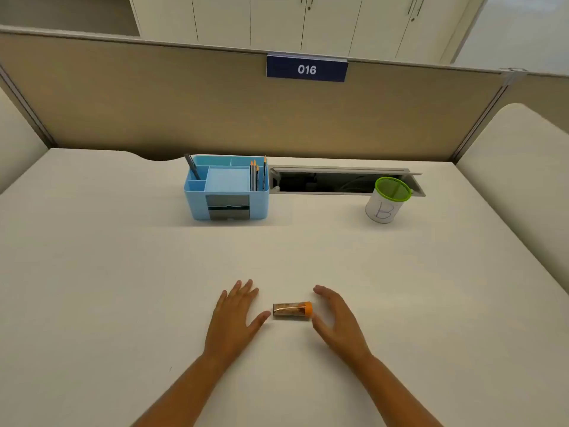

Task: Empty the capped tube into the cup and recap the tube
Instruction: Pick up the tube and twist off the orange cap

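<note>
two bare forearms reach in from the near edge, and both hands lie flat and released on the pale desk top (123,272), grasping nothing. the left hand (235,315) has its thumb tip just beside the base of the small clear plastic tube (289,310), which lies on its side between the hands with its orange cap (308,309) on and pointing toward the right hand (337,322). brownish contents fill the tube; i cannot tell what they are. no step looks begun: the next move calls for lifting the tube and twisting off the cap. farther back stands the light blue plastic desk organiser (228,188), holding pencils and a dark pen. well apart, at the far right, stands the white cup with a green rim (386,200), marked "b"; its inside seems empty.
</note>
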`<action>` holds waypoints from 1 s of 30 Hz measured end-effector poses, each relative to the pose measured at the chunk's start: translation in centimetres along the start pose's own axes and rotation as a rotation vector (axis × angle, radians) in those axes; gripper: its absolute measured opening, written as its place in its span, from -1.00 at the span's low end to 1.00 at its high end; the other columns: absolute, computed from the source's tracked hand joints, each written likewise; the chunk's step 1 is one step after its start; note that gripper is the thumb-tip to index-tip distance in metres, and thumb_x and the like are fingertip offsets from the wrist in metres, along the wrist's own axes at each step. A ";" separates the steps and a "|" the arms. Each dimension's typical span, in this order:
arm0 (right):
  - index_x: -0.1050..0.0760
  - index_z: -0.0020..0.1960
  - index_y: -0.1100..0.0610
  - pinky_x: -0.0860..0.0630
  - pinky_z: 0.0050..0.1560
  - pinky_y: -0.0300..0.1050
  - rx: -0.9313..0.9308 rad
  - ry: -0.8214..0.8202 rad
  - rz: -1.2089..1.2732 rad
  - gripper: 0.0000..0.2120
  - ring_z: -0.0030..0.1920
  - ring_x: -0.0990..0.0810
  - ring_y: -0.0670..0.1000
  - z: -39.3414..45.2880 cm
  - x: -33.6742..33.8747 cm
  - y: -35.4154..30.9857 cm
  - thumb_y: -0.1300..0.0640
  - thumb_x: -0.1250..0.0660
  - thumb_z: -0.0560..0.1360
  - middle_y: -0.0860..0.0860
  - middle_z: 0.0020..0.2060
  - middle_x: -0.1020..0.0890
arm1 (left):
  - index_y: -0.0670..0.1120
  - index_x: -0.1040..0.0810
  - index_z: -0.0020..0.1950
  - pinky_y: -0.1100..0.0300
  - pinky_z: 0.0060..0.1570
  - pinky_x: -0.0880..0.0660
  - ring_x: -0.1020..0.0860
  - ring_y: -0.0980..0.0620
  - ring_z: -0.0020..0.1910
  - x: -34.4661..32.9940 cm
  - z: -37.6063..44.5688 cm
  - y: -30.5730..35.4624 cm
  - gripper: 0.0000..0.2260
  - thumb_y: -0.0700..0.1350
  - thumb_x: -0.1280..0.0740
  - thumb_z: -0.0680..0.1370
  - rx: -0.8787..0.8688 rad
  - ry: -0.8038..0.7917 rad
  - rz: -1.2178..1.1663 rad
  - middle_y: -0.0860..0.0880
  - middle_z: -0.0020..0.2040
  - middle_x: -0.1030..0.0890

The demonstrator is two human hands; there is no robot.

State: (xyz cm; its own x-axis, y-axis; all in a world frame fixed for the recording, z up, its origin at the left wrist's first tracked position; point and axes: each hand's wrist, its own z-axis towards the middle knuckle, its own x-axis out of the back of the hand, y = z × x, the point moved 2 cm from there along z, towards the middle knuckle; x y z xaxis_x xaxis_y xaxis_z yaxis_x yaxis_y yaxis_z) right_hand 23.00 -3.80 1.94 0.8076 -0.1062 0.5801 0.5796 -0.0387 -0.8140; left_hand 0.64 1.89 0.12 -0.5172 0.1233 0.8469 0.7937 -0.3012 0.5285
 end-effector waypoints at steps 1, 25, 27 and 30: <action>-0.25 0.28 -0.26 -0.19 0.25 -0.57 0.012 0.008 -0.015 -0.55 0.27 -0.29 -0.42 -0.1 -0.1 -0.2 -0.01 -0.32 0.46 -0.41 0.23 -0.35 | 0.02 -0.27 0.39 0.14 0.42 0.11 -0.05 0.10 0.46 0.1 0.0 0.1 -0.44 0.27 -0.07 0.48 0.004 0.014 -0.010 0.08 0.46 -0.21; -0.54 0.09 0.11 -0.42 -0.06 -0.38 -0.193 0.101 0.101 -0.76 -0.02 -0.52 -0.07 2.6 -1.0 -8.9 0.21 -0.39 0.43 0.02 0.04 -0.59 | -0.01 -0.21 0.40 0.13 0.30 -0.07 -0.35 -0.09 0.35 2.0 1.3 7.4 -0.49 -0.14 -0.31 0.50 -0.216 0.160 -0.172 -0.09 0.36 -0.41; -0.53 0.10 0.13 -0.38 -0.14 -0.48 -0.191 0.087 0.107 -0.76 -0.03 -0.53 -0.07 2.7 -0.7 -9.4 0.20 -0.39 0.43 0.04 0.04 -0.61 | -0.07 -0.31 0.36 0.08 0.33 -0.16 -0.50 -0.07 0.20 2.7 1.6 7.4 -0.56 -0.19 -0.31 0.50 -0.294 0.191 -0.145 -0.10 0.23 -0.54; -0.54 0.09 0.12 -0.33 -0.21 -0.54 -0.201 0.086 0.105 -0.76 -0.07 -0.52 -0.09 2.9 -0.2 -9.9 0.17 -0.41 0.43 0.02 0.02 -0.63 | -0.07 -0.32 0.36 0.03 0.33 -0.26 -0.49 -0.02 0.16 3.0 1.8 7.5 -0.60 -0.19 -0.27 0.52 -0.302 0.159 -0.150 -0.08 0.20 -0.55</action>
State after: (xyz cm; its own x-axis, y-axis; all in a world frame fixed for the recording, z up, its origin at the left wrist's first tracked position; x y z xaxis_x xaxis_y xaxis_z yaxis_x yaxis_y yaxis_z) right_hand 17.42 -0.56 9.96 0.8451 -0.2039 0.4943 0.4527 -0.2192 -0.8643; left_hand 5.59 1.74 6.75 -0.6831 0.0460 0.7289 0.5869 -0.5595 0.5853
